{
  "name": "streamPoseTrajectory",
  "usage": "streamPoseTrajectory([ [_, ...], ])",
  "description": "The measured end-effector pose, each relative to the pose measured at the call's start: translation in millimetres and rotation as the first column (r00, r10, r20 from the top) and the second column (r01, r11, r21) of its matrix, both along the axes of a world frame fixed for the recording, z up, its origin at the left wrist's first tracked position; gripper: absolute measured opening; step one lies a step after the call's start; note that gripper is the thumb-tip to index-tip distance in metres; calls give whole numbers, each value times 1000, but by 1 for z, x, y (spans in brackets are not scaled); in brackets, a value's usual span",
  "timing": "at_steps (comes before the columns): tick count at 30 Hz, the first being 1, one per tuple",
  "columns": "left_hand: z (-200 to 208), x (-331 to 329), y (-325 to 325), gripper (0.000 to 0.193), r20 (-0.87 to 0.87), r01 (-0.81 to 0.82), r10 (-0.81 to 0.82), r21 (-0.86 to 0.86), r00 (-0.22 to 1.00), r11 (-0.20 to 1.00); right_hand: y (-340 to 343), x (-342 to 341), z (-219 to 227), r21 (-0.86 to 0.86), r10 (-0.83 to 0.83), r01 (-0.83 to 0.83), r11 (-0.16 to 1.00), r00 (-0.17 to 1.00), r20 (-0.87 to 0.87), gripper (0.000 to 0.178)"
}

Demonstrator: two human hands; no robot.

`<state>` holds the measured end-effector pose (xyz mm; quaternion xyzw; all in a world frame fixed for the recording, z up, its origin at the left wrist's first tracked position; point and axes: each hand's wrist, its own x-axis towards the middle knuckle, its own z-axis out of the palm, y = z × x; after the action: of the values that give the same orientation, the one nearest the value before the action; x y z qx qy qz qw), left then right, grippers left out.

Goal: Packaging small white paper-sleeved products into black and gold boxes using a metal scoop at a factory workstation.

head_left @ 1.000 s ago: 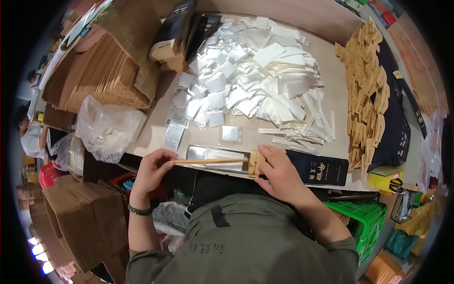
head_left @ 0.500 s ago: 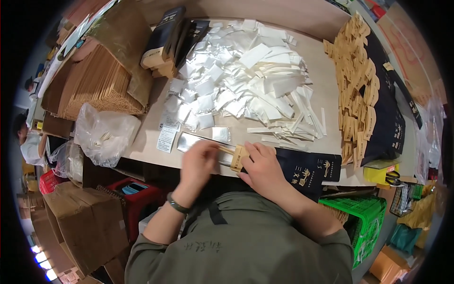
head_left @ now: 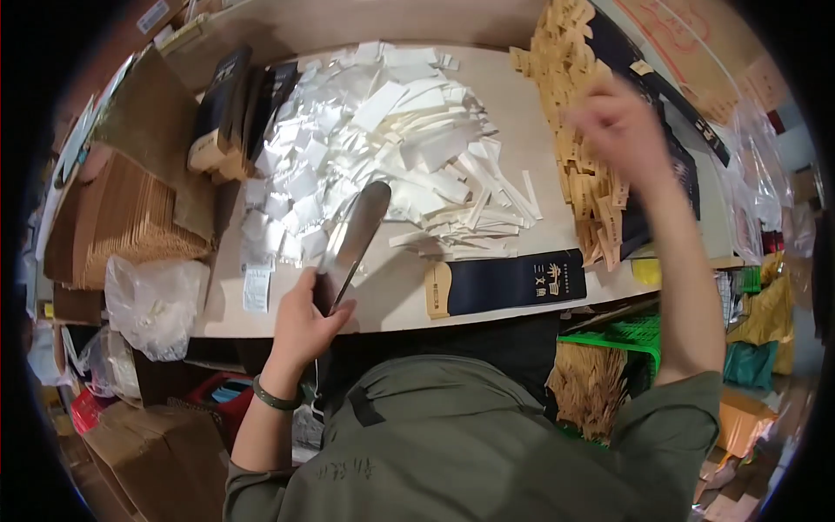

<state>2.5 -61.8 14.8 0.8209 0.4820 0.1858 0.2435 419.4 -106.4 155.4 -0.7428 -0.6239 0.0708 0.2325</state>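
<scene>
My left hand [head_left: 306, 324] grips one end of a long, shiny metal trough-like tool [head_left: 358, 228] with a rounded tip, held tilted above the table. My right hand [head_left: 619, 130], smeared by motion, is raised over a heap of tan paper-banded pieces [head_left: 570, 113] at the far right; I cannot make out its fingers. Flat on the near part of the table lies a navy paper sleeve [head_left: 500, 285] with a tan left end. Beyond the tool spreads a pile of silvery-white sachets [head_left: 296, 165] and slim white paper packets [head_left: 444, 161].
Navy sleeves [head_left: 217, 104] stand at the back left, beside a carton of stacked brown cardboard [head_left: 143, 209]. A clear plastic bag [head_left: 161, 304] hangs at the table's left edge. Below the right edge is a green crate [head_left: 622, 339] with brown paper pieces.
My right hand has left the navy sleeve and swung up right to the tan heap. My left hand has lifted the metal tool off the table. The view has shifted right.
</scene>
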Motion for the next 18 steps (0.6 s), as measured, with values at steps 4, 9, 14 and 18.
streamPoseTrajectory([
  [4, -2, 8, -30, 44, 304, 308, -141, -622, 942, 720, -51, -24, -67, 8, 192, -196, 980, 966, 175, 33],
  [9, -4, 56, -51, 57, 600, 669, -440, -225, 668, 709, -59, -124, -172, -6, 591, -591, 807, 806, -34, 44],
  [14, -3, 21, -38, 48, 7, 69, -72, -403, 997, 913, -69, -162, -145, -41, 281, -280, 959, 960, 8, 31],
  [18, -18, -1, -29, 62, -85, 57, -65, -95, 994, 994, -55, -182, -163, -347, 52, -77, 935, 995, -83, 32],
])
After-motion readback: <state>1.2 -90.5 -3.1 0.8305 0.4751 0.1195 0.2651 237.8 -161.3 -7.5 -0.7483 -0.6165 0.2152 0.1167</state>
